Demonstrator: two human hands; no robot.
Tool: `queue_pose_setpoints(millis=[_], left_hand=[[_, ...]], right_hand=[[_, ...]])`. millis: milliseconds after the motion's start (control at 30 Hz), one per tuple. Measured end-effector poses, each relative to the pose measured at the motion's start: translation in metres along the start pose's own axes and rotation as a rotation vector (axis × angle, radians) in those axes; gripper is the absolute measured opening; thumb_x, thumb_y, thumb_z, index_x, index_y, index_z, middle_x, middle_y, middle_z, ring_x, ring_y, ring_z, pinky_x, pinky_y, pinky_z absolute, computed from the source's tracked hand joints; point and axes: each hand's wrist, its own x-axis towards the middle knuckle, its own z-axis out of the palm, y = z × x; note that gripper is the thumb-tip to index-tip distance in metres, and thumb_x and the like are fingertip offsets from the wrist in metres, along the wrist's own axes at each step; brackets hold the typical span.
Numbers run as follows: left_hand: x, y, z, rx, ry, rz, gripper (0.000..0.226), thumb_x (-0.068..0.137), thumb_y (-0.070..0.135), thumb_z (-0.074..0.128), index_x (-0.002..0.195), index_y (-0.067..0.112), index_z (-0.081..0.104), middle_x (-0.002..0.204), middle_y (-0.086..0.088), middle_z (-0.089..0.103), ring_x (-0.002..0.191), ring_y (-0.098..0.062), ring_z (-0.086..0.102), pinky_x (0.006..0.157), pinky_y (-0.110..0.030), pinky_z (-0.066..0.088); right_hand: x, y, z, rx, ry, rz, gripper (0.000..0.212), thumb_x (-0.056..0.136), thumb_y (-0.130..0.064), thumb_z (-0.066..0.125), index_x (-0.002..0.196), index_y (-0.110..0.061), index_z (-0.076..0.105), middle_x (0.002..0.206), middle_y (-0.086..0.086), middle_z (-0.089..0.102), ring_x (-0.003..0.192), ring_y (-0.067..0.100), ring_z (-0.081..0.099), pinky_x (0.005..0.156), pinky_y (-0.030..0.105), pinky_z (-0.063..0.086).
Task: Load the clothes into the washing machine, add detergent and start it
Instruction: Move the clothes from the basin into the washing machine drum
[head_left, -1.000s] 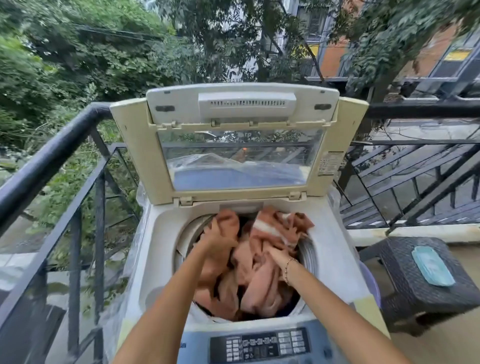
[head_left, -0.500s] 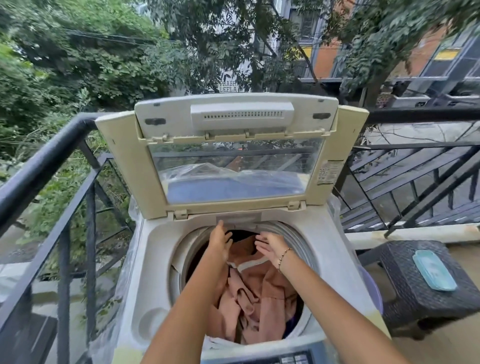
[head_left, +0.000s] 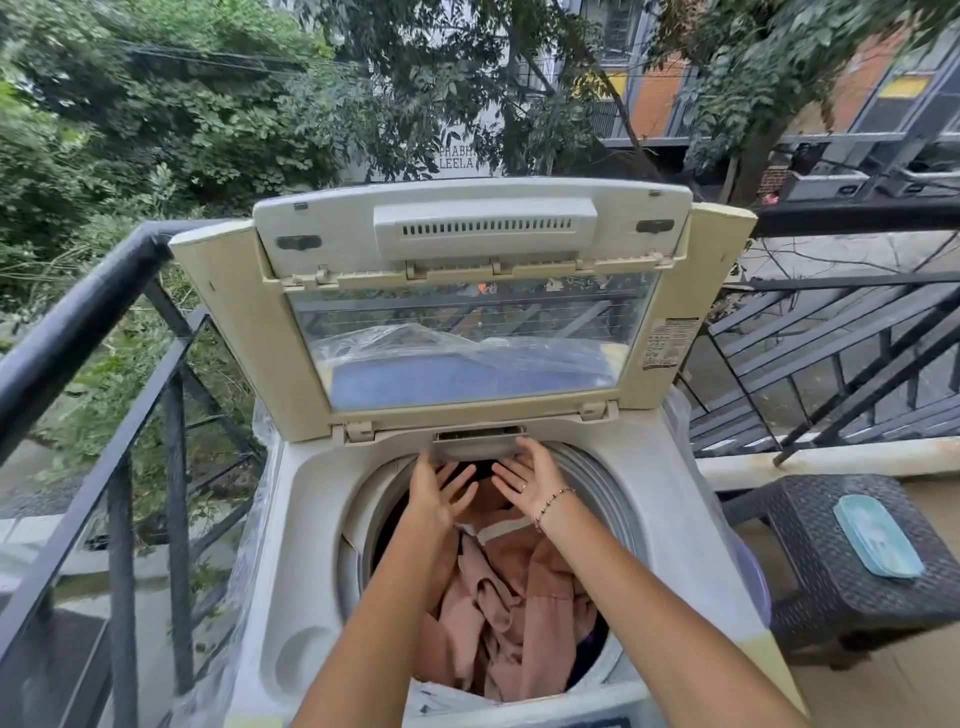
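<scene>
A white top-loading washing machine (head_left: 670, 519) stands in front of me with its lid (head_left: 467, 306) raised upright. Pink clothes (head_left: 509, 613) lie heaped inside the drum. My left hand (head_left: 436, 491) and my right hand (head_left: 527, 478) are at the back rim of the drum, fingers spread, thumbs touching the small grey drawer (head_left: 475, 444) under the lid hinge. Neither hand holds cloth. A beaded bracelet is on my right wrist.
A black metal railing (head_left: 88, 332) runs along the left and behind the machine. A dark wicker stool (head_left: 841, 571) stands to the right, and a light blue flat pad (head_left: 878, 540) lies on it. Trees and buildings lie beyond the balcony.
Both hands let go of the pink clothes, which dropped into the drum. The hands rose to the back rim at the grey drawer. The view tilted up and nearer.
</scene>
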Motion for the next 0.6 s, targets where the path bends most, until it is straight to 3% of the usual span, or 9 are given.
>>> queue_pose_setpoints(millis=[100, 267, 433, 600], left_hand=[[-0.002, -0.01, -0.011, 0.0, 0.033, -0.018, 0.051, 0.1, 0.044, 0.034, 0.134, 0.007, 0.042, 0.135, -0.01, 0.052, 0.114, -0.027, 0.058, 0.086, -0.04, 0.048], [-0.011, -0.025, -0.026, -0.019, 0.044, -0.042, 0.046, 0.101, 0.041, 0.031, 0.129, 0.009, 0.047, 0.136, -0.012, 0.054, 0.105, -0.025, 0.058, 0.085, -0.039, 0.047], [-0.021, -0.028, -0.029, -0.021, 0.024, -0.033, 0.048, 0.102, 0.039, 0.031, 0.136, 0.008, 0.043, 0.138, -0.011, 0.053, 0.124, -0.029, 0.054, 0.092, -0.038, 0.043], [-0.028, -0.025, -0.031, 0.015, -0.007, -0.008, 0.046, 0.102, 0.034, 0.032, 0.14, 0.01, 0.038, 0.14, -0.01, 0.051, 0.125, -0.03, 0.052, 0.094, -0.037, 0.041]], right_hand=[[-0.001, 0.008, -0.011, 0.022, 0.011, 0.019, 0.035, 0.087, -0.029, 0.061, 0.112, -0.007, 0.051, 0.099, 0.012, 0.06, 0.095, 0.025, 0.061, 0.088, 0.039, 0.049], [-0.007, 0.018, -0.024, 0.053, 0.013, 0.017, 0.039, 0.088, -0.027, 0.059, 0.119, -0.005, 0.05, 0.114, 0.016, 0.058, 0.1, 0.028, 0.06, 0.09, 0.039, 0.048], [-0.015, 0.021, -0.027, 0.031, 0.01, 0.005, 0.042, 0.09, -0.025, 0.056, 0.126, -0.004, 0.049, 0.118, 0.017, 0.057, 0.111, 0.032, 0.056, 0.094, 0.039, 0.045], [-0.024, 0.021, -0.027, -0.008, 0.017, -0.013, 0.044, 0.092, -0.025, 0.053, 0.129, -0.004, 0.046, 0.13, 0.018, 0.056, 0.12, 0.033, 0.053, 0.096, 0.039, 0.044]])
